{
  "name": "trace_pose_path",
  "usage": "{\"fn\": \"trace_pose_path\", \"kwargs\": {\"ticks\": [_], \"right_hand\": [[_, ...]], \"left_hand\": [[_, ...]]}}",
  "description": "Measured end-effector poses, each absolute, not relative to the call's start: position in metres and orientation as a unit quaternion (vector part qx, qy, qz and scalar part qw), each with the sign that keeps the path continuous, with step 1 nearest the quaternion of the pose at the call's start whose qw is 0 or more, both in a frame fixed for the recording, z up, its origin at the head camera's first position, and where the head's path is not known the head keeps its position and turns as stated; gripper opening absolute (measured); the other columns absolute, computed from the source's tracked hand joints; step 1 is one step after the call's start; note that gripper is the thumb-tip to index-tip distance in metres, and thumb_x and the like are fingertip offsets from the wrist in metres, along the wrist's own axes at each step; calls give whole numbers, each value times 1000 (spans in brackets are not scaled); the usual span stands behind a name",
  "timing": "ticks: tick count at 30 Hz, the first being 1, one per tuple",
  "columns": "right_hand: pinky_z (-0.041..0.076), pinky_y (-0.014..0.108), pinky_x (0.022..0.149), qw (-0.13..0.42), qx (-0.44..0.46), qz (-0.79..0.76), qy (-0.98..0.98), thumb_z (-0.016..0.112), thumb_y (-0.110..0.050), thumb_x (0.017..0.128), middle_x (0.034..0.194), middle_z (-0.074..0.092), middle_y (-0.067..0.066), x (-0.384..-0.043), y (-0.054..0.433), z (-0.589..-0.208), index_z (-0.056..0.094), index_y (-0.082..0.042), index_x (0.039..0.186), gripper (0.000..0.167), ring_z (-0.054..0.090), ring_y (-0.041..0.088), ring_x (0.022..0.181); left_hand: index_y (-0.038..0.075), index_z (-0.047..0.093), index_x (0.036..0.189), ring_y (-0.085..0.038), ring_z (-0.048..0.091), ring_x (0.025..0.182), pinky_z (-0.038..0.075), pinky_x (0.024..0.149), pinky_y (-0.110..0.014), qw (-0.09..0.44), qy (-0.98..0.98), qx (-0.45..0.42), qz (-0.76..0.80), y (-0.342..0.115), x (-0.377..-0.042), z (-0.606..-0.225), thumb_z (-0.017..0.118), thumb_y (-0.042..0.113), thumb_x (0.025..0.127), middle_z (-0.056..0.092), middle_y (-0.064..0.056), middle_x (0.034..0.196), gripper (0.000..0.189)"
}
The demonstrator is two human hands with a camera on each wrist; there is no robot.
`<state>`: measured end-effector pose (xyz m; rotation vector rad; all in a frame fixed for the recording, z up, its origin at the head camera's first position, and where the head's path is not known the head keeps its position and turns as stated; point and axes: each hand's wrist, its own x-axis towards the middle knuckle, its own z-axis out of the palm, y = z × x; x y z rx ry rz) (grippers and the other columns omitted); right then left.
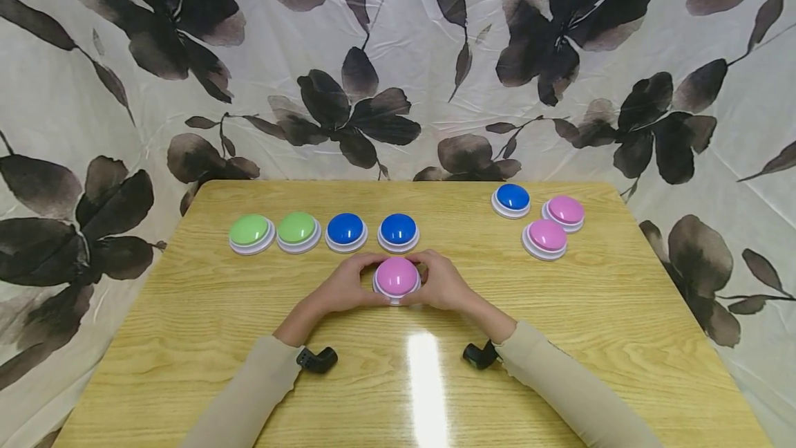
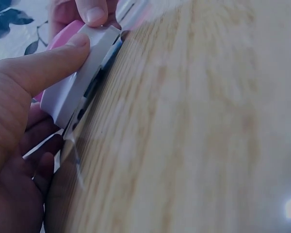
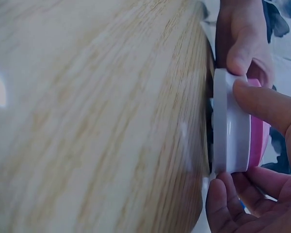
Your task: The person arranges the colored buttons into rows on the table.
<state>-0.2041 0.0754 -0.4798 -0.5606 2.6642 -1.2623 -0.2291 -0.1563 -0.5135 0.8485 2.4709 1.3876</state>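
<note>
A pink dome push button on a white round base sits at the middle, held between both hands. My left hand grips its left side, and my right hand grips its right side. In the left wrist view the left thumb presses on the white base. The right wrist view shows the right thumb on the base's side, with fingers curled beneath the far edge. Just behind the pink button stands a blue button.
Left of that blue button, another blue button and two green buttons continue the row. At the back right a blue button stands near two pink buttons. The wooden table ends at a floral cloth.
</note>
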Motion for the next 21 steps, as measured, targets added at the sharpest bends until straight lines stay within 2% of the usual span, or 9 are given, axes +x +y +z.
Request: {"fn": "trace_pose_path", "kwargs": {"ticks": [8, 21], "right_hand": [[47, 32, 70, 69, -188, -431, 880, 95, -20, 59, 103, 59, 0, -202, 77, -481, 63, -8, 124, 73, 55, 23, 85], [47, 32, 72, 69, -184, -429, 881, 96, -22, 58, 106, 59, -1, -204, 77, -484, 63, -10, 124, 74, 53, 16, 85]], "left_hand": [[17, 59, 131, -10, 51, 119, 40, 102, -35, 87, 843, 291, 445, -155, -227, -512, 89, 41, 67, 60, 9, 125, 75], [17, 59, 132, -10, 51, 119, 40, 103, -34, 87, 846, 286, 442, -156, -228, -515, 90, 41, 67, 59, 8, 126, 76]]}}
